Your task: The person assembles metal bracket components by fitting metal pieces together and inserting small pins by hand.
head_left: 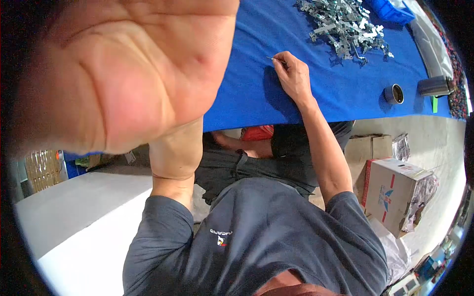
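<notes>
Our bare right hand [295,76] is closed in a pinch, thumb and forefinger together on a thin, silvery metal piece [269,58] over the middle of the worktop covered in blue cloth [239,96]. Little of it shows (we can't make out its full shape), so a loosened pinch could drop it among the folds. Our bare left hand [148,74] is raised palm towards the view; its fingers are out of frame, so we cannot tell its grip, and it hides the worktop's left side. Towards the far right corner, the heap of loose, flat silvery metal parts [345,29] could snag if tugged. The dark-mouthed round metal cup [388,94], near the right end of the near edge, might tip if our forearm swung wide.
</notes>
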A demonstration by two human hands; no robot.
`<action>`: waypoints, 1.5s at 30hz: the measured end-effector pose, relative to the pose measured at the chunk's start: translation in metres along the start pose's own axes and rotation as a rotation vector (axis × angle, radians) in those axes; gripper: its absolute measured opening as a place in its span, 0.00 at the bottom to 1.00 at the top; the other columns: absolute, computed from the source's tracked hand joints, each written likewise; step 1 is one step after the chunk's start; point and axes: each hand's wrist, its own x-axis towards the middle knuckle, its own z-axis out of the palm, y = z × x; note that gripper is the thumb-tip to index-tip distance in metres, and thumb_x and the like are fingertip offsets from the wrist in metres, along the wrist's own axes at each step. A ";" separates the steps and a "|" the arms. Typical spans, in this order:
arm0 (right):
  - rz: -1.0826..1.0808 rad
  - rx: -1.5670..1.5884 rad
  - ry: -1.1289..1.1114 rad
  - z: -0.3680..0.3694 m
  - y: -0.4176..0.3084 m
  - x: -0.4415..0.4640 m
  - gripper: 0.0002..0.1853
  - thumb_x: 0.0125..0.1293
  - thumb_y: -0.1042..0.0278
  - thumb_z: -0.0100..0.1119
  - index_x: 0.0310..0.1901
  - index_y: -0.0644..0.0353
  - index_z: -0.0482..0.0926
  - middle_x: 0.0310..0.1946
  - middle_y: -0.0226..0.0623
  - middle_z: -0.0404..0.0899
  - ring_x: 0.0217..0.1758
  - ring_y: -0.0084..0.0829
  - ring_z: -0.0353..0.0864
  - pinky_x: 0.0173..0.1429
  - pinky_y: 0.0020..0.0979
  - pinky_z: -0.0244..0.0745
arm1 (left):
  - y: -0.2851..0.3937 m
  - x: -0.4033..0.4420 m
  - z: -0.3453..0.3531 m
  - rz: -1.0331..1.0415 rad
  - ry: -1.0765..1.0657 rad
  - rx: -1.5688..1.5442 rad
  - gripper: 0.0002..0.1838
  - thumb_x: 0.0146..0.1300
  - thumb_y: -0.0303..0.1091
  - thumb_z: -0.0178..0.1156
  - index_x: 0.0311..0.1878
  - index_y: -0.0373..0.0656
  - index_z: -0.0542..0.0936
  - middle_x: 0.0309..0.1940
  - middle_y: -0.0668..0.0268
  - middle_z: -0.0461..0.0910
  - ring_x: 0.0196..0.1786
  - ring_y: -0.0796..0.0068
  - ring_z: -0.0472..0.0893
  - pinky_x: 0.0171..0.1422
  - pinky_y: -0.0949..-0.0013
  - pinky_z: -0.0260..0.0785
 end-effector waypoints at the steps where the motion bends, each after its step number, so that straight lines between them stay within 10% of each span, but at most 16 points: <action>1: 0.003 -0.001 0.001 0.000 0.000 0.000 0.08 0.65 0.66 0.62 0.39 0.62 0.81 0.30 0.45 0.83 0.34 0.45 0.84 0.40 0.40 0.77 | -0.001 0.005 -0.009 -0.003 0.004 -0.003 0.25 0.68 0.41 0.54 0.63 0.35 0.69 0.59 0.48 0.72 0.64 0.53 0.71 0.67 0.55 0.72; 45: -0.064 -0.023 0.037 -0.003 -0.003 0.000 0.08 0.66 0.66 0.61 0.38 0.62 0.80 0.31 0.46 0.83 0.34 0.46 0.84 0.39 0.40 0.77 | -0.026 -0.014 0.062 -0.007 0.093 -0.088 0.21 0.63 0.34 0.66 0.57 0.35 0.78 0.53 0.51 0.80 0.58 0.57 0.79 0.62 0.60 0.76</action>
